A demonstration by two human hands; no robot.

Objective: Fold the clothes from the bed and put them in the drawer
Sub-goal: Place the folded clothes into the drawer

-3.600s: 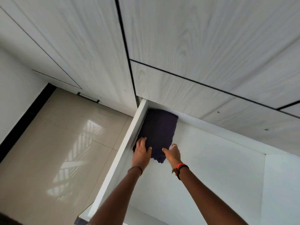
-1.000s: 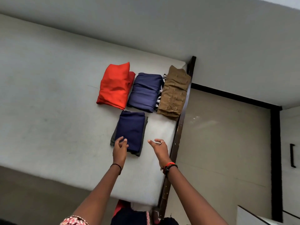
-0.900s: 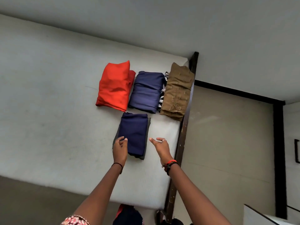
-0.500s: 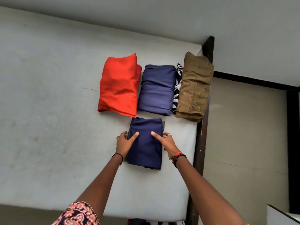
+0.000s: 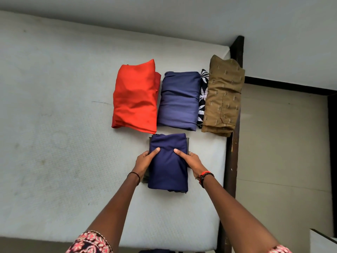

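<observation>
Both hands are clamped on the dark navy folded garment [image 5: 168, 161] at centre frame. The left hand [image 5: 145, 160] grips its left edge, thumb on top and fingers apparently tucked beneath. The right hand [image 5: 191, 160] mirrors this on the right edge. Gripping from both sides keeps the fold square, so the bundle should lift without opening.

Under the navy piece a second, olive-grey folded garment [image 5: 187, 145] shows as thin slivers along the right and lower left edges. Whether the fingers reach below this lower piece or only the top one cannot be told from here.

The bundle lies on the bare white mattress [image 5: 54, 125], low in the centre of the frame and close to the dark wooden bed frame [image 5: 231, 161] on the right.

Above it stands a row of folded items awaiting removal: an orange garment [image 5: 135, 95], a blue-violet garment [image 5: 178, 99], a black-and-white leaf-print piece [image 5: 202, 99] wedged narrowly between neighbours, and a brown patterned garment [image 5: 222, 95] overhanging the mattress edge. The row is packed edge to edge, presumably to be taken one at a time.

A white corner of furniture [image 5: 324, 240] shows at lower right; possibly the drawer, not confirmed.

Judgement: folding looks complete; pickup for transfer is in hand, and several items remain on the bed.
</observation>
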